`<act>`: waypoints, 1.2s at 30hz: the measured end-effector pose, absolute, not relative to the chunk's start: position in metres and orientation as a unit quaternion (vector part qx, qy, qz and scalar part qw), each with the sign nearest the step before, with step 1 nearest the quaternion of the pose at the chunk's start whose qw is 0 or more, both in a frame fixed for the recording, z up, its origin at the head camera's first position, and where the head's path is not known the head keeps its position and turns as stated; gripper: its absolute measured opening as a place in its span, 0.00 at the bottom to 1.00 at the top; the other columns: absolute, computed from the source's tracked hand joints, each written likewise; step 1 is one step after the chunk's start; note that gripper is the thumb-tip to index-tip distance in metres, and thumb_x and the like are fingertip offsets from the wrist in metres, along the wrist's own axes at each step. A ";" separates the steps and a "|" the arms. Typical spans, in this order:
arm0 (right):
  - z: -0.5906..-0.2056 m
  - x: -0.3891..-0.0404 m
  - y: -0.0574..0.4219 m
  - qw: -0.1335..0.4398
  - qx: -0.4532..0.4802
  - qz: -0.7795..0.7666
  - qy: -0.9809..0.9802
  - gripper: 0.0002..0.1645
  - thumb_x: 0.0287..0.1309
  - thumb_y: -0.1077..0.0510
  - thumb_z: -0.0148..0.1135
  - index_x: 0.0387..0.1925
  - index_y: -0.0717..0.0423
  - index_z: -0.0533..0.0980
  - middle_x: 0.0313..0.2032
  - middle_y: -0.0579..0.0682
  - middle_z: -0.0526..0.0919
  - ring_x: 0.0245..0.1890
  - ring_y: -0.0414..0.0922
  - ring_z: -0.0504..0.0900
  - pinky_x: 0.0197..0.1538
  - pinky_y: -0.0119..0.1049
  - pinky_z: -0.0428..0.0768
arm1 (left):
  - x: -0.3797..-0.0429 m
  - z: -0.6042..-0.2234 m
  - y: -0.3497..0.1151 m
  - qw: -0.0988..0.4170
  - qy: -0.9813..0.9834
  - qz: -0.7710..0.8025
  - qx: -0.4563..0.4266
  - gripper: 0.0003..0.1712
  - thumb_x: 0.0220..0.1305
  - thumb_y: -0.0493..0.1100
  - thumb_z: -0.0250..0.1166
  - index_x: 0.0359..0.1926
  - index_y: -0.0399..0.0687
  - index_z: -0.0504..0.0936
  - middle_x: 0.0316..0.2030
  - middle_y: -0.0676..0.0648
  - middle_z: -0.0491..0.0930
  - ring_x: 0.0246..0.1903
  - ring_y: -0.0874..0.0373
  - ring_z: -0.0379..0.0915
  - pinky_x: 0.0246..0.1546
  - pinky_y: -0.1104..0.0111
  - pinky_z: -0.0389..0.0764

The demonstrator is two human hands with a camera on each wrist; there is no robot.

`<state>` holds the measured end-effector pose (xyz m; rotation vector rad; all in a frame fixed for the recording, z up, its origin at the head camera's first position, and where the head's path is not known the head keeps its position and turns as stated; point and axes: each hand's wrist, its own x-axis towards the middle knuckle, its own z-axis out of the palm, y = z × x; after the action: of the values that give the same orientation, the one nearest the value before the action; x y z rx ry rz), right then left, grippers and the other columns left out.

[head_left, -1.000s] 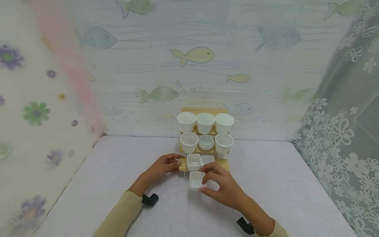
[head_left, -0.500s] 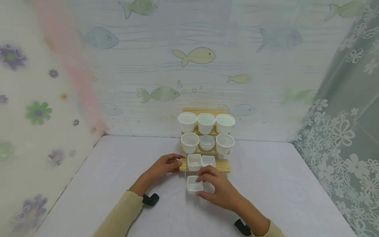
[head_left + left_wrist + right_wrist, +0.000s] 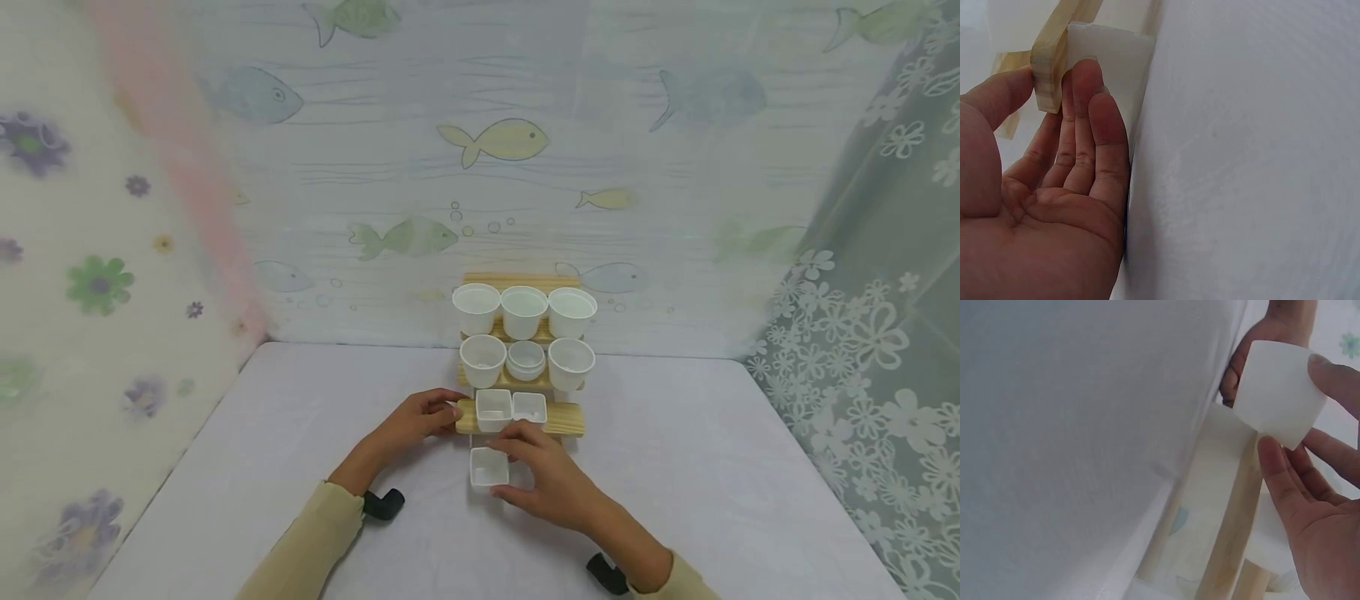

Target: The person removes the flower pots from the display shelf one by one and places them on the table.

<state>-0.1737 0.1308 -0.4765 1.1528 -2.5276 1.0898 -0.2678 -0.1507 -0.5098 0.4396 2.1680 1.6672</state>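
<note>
A small white square cup (image 3: 489,472) is pinched between the thumb and fingers of my right hand (image 3: 553,479), just in front of the wooden stand. The right wrist view shows the cup (image 3: 1277,387) at the fingertips. My left hand (image 3: 417,418) grips the left end of the stand's lowest wooden board (image 3: 566,419). Its thumb (image 3: 1011,90) presses one side of the board end, while the fingers reach under the other side. Two more white square cups sit on that board, a left one (image 3: 493,411) and a right one (image 3: 529,407) partly behind my right hand.
Higher on the stepped stand, white round pots (image 3: 523,310) fill the top tier. The middle tier holds two pots with a smaller round cup (image 3: 525,360) between them. A white cloth (image 3: 660,467) covers the table, and a fish-patterned backdrop (image 3: 360,167) hangs behind.
My right hand has moved the square cup slightly left and toward me, away from the board's front edge. My left hand has stayed at the board's end.
</note>
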 end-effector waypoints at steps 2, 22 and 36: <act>-0.476 -0.173 0.129 0.078 0.384 0.356 -0.848 0.33 0.53 0.57 0.85 0.60 0.59 0.82 0.56 0.44 0.77 0.49 0.40 0.81 0.53 0.36 0.84 | -0.268 -0.509 -0.151 0.183 0.769 0.591 0.159 0.28 0.77 0.53 0.66 0.70 0.44 0.77 0.56 0.44 0.87 0.50 0.54 0.85 0.55 0.60 0.85; -0.479 -0.170 0.116 0.065 0.346 0.314 -0.882 0.33 0.53 0.57 0.84 0.59 0.62 0.81 0.56 0.48 0.75 0.50 0.43 0.80 0.54 0.36 0.83 | -0.268 -0.509 -0.152 0.184 0.763 0.598 0.164 0.29 0.78 0.52 0.66 0.70 0.42 0.77 0.55 0.43 0.87 0.49 0.53 0.85 0.54 0.59 0.85; -0.479 -0.169 0.108 0.030 0.293 0.328 -0.898 0.34 0.57 0.58 0.82 0.62 0.61 0.77 0.61 0.56 0.79 0.55 0.46 0.81 0.54 0.37 0.85 | -0.268 -0.511 -0.152 0.187 0.763 0.597 0.161 0.29 0.78 0.52 0.65 0.70 0.42 0.76 0.54 0.43 0.87 0.49 0.53 0.85 0.54 0.59 0.85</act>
<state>-0.1686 0.1079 -0.4794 0.9043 -2.7666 1.0101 -0.2681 -0.1520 -0.5106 0.4523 2.1479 1.6811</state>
